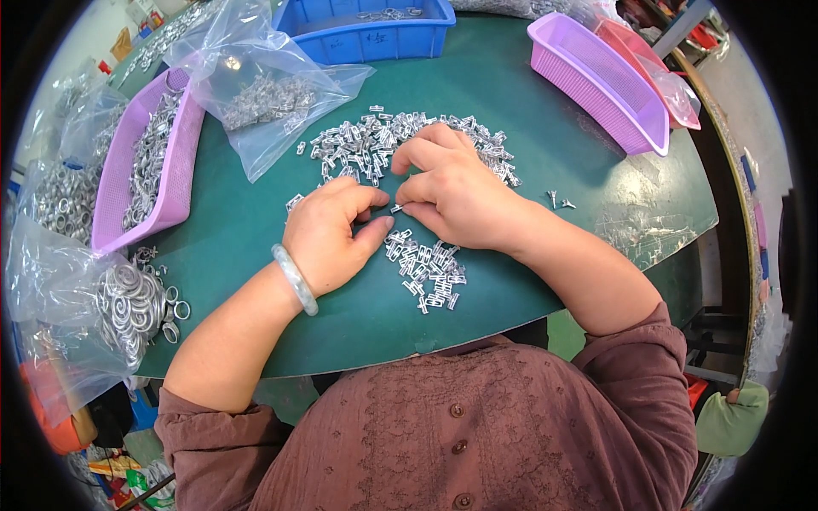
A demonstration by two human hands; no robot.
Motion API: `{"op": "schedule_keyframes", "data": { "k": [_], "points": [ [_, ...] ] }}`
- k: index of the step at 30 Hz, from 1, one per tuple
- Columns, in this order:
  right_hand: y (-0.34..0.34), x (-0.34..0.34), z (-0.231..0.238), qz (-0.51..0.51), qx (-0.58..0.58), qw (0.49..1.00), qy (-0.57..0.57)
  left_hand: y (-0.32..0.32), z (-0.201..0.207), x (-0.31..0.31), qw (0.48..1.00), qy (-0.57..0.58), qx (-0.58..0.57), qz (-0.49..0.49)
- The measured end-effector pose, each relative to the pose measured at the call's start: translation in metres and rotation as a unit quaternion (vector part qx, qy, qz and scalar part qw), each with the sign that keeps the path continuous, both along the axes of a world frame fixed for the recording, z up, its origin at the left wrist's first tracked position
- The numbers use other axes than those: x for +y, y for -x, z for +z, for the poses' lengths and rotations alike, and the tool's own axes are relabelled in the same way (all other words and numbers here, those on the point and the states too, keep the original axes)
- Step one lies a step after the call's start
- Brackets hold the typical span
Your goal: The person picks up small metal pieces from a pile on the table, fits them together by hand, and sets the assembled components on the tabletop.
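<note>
Both hands meet over a green table. My right hand [447,183] pinches a small silvery metal fitting [396,208] between thumb and fingertips. Facing it, my left hand [331,232] has curled fingers, thumb tip a little apart from the forefinger; anything under those fingers is hidden. Just beyond the hands spreads a wide heap of similar small metal fittings [362,140], partly covered by my right hand. A smaller pile of fittings [426,268] lies nearer my body, below my fingertips. One more piece [294,203] shows beside my left hand.
At left stand a purple basket [189,140] of metal parts and a pile of silvery rings [132,307]. Further back are a clear bag [268,102] of parts and a blue bin [371,43]. Another purple basket [596,85] sits far right; two loose pieces [560,201] lie rightward.
</note>
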State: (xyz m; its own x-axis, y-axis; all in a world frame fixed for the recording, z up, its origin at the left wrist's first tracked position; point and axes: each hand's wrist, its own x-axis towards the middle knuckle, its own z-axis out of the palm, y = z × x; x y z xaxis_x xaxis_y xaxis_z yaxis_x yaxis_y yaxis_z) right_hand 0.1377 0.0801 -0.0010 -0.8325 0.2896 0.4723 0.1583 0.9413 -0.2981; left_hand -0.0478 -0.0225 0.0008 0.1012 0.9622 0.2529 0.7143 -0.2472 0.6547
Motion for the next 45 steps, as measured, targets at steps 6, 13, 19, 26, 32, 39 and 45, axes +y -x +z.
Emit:
{"op": "schedule_keyframes", "data": {
  "k": [6, 13, 19, 26, 32, 39, 45],
  "points": [
    [0.004, -0.003, 0.0, 0.024, 0.026, 0.999, 0.019, -0.001, 0.0, -0.001, 1.0, 0.003, 0.012, 0.003],
    [-0.004, 0.007, 0.008, -0.036, -0.001, 0.999, 0.013, 0.0, -0.002, -0.001, 1.0, -0.015, -0.001, -0.001],
    [-0.005, 0.008, 0.007, -0.093, -0.035, 0.995, 0.005, 0.0, -0.002, -0.002, 0.997, -0.052, 0.038, -0.036],
    [-0.001, 0.007, 0.003, -0.031, 0.003, 0.999, 0.026, -0.001, 0.0, -0.001, 0.999, -0.032, -0.018, -0.024],
    [0.006, 0.001, 0.002, 0.048, 0.065, 0.996, 0.037, -0.001, 0.002, 0.0, 0.999, 0.02, -0.03, 0.012],
    [0.0, 0.001, 0.006, 0.011, -0.01, 0.999, 0.046, 0.002, -0.002, 0.001, 1.0, -0.014, -0.026, 0.001],
    [-0.002, 0.003, 0.006, 0.006, -0.03, 0.999, 0.036, 0.0, -0.003, 0.001, 0.999, -0.014, -0.038, 0.013]
  ]
}}
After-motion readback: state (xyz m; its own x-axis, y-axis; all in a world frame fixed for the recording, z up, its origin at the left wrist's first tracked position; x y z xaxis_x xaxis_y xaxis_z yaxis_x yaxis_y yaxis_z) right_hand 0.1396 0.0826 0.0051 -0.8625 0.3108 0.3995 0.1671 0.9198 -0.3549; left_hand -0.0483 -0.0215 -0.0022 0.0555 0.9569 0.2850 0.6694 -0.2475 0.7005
